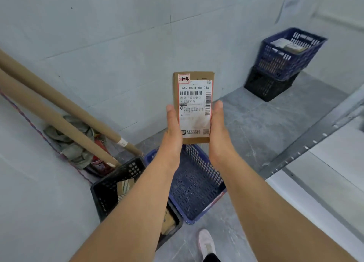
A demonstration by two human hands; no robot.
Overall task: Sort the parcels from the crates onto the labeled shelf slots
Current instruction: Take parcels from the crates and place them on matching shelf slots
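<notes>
Filling the view from nine through twelve o'clock, a pale grey wall (pixel 98 45) meets a grey tiled floor (pixel 266 124) that runs from three down to six o'clock. A shelf rack (pixel 315 135) with a perforated metal beam and white boards crosses the four o'clock corner. Two long cardboard tubes (pixel 59 100) lean against the wall at nine o'clock, their lower ends beside a crumpled grey cloth (pixel 69 139).

At six o'clock, below the forearms, a blue crate (pixel 197 183) rests tilted on the floor. Touching it at seven o'clock is a black crate (pixel 110 191) with brown parcels (pixel 124 189) inside. At two o'clock, well apart from these, a second blue crate (pixel 281 59) holding pale packets (pixel 287 44) is stacked on another black crate (pixel 264 86) against the wall.

At the centre, a flat brown cardboard parcel (pixel 194 96) is held upright in the air above the near blue crate, its white shipping label facing the camera. The label reads "642 H431-00 036", and a red-edged sticker at its eleven o'clock corner bears a handwritten "1-4".

The left hand (pixel 173 128) grips the parcel's left edge and the right hand (pixel 218 128) grips its right edge, each with the thumb along the front. The other fingers are hidden behind the box.

A pale shoe (pixel 205 242) shows at six o'clock.
</notes>
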